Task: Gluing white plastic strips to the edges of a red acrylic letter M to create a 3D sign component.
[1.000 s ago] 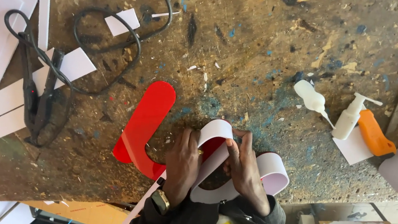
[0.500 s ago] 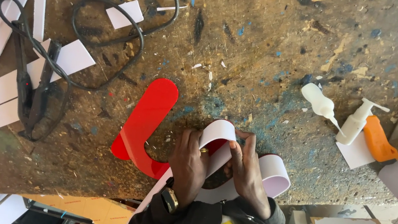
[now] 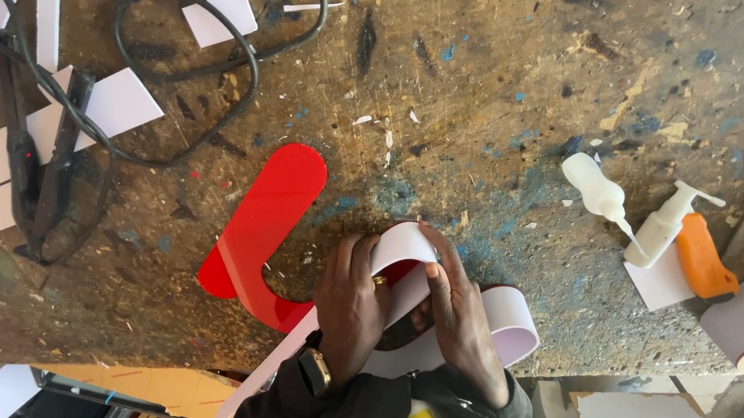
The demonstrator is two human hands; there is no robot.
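A flexible white strip (image 3: pixel 405 246) is seen being bent around the edge of a curved red acrylic shape (image 3: pixel 262 219) at the lower centre of the frame, on a paint-spattered, scarred workbench (image 3: pixel 500 92). The left hand (image 3: pixel 351 306), a watch worn at its wrist, is pressed flat over the strip where it meets the red piece, fingers closed down on it. The right hand (image 3: pixel 462 324) is clamped on the strip's arched top, thumb and fingers pinching it just right of the left hand; both hands are held close together, almost touching. The red shape lies up and to the left of the hands, its long arm running diagonally toward the upper centre of the frame, so the left hand is the nearer one to it. The strip's loose tail trails to the lower left past the bench edge, and a further loop curls out at lower right.

At the right of the frame, two white squeeze bottles (image 3: pixel 597 189) and an orange-handled tool (image 3: pixel 702 259) are laid on a small white card; what the bottles hold cannot be told. A black corded tool (image 3: pixel 41 168) and white offcuts (image 3: pixel 120 103) are scattered at the left.
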